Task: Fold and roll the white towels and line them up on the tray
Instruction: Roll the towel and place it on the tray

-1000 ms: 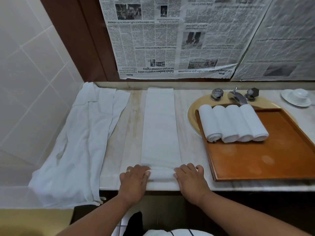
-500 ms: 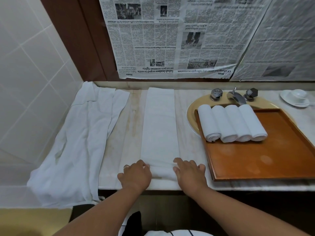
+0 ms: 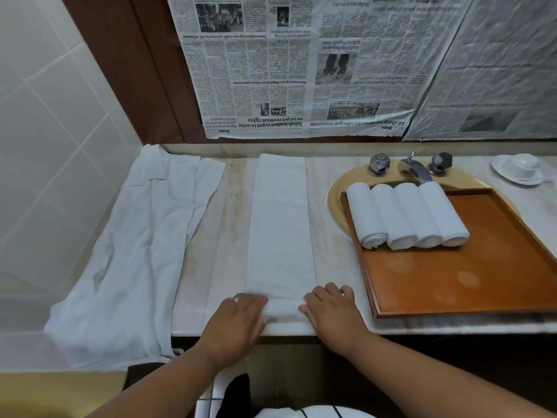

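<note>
Only the head view here. Both hands have crept just a touch up the counter [image 3: 217, 236] compared with a second ago, and the little roll [image 3: 283, 310] at the near end of the folded towel [image 3: 280, 230] looks barely fatter, so I'd say the rolling has only just started. The left hand [image 3: 238, 318] is a bit blurred but sits palm down with bent fingers over the roll's left end. The right hand [image 3: 331, 312] does the same on the right end, thumb tucked against the cloth, so both are holding the towel. The rest of that strip lies flat and runs away toward the wall, so there's loads left to roll. Four rolled towels [image 3: 407, 215] already sit side by side, touching, at the far left of the wooden tray [image 3: 482, 282], which rests over the sink [image 3: 334, 200], and there's plenty of bare tray beside them. A heap of loose towels [image 3: 129, 251] waits on the left. The newspaper [image 3: 286, 70] on the wall hangs upside down: "Sabah leaders urged to unite on 40 pct revenue rights", "KK-Changchun sister-city talks gain momentum" and "Home". No brands I can spot.
</note>
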